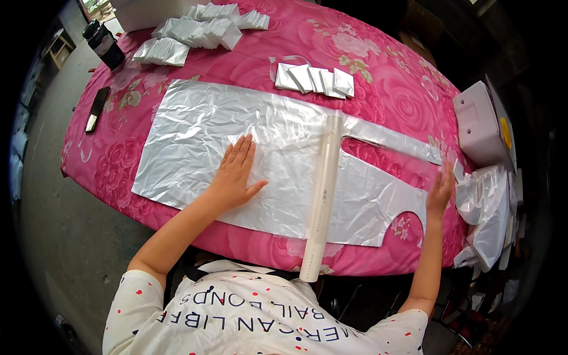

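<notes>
A thin silvery-white plastic sheet (189, 136), cut like an apron, lies spread across the table. Its right end narrows to a long strap (393, 142) with curved cut-outs beside it. Flat on the left part of the sheet rests my left hand (236, 177), fingers stretched and thumb out. A white plastic pipe (322, 201) lies across the sheet, its near end reaching over the table edge. At the right, my right hand (441, 188) is by the strap's end, fingers extended; nothing shows in it. Beyond the sheet sits a short row of folded silvery plastic squares (313, 80).
The table has a pink floral cloth (390, 89). More folded plastic packets (204, 29) are heaped at the far left, near a white box (142, 15), a dark bottle (103, 44) and a phone (96, 109). At right stand a white bin (478, 121) and crumpled white plastic (485, 207).
</notes>
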Demonstrator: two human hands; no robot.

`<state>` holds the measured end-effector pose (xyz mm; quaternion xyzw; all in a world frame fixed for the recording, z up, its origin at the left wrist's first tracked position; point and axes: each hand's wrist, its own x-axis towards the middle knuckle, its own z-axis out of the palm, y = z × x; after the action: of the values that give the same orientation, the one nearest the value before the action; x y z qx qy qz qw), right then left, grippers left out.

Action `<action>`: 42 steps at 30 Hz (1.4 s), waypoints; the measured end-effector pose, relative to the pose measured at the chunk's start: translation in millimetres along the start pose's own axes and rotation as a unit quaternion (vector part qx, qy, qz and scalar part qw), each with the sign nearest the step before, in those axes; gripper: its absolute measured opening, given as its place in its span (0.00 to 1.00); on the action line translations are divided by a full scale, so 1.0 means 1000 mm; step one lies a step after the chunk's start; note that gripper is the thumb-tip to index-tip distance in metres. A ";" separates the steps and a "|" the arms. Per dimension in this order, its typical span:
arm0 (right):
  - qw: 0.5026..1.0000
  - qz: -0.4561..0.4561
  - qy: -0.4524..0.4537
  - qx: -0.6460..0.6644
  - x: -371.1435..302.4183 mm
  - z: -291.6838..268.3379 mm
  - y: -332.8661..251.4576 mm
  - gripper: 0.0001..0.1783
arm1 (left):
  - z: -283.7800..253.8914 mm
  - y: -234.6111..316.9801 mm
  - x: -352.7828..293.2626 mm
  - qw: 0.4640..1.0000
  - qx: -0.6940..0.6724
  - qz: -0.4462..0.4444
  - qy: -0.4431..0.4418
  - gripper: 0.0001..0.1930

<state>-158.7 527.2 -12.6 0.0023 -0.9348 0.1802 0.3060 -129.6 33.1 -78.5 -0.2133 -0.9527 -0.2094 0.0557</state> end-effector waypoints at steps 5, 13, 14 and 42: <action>0.880 -0.302 -0.355 0.091 -0.070 0.037 -0.130 0.41 | -0.011 -0.007 -0.017 1.000 -0.023 -0.006 0.007 0.40; 0.829 -0.373 -0.391 0.147 -0.071 0.079 -0.204 0.47 | -0.045 -0.024 -0.054 0.998 -0.020 -0.047 0.026 0.38; 0.819 -0.391 -0.393 0.146 -0.071 0.086 -0.230 0.48 | -0.047 -0.028 -0.061 0.998 -0.025 -0.046 0.036 0.38; 0.857 -0.342 -0.215 0.320 -0.081 0.262 -0.547 0.25 | -0.102 -0.042 -0.193 0.904 -0.060 -0.418 0.072 0.43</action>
<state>-179.8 -81.3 -72.0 0.4586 -0.8082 0.3487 0.1217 28.7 -118.4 -39.3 0.2170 -0.9333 -0.2854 0.0184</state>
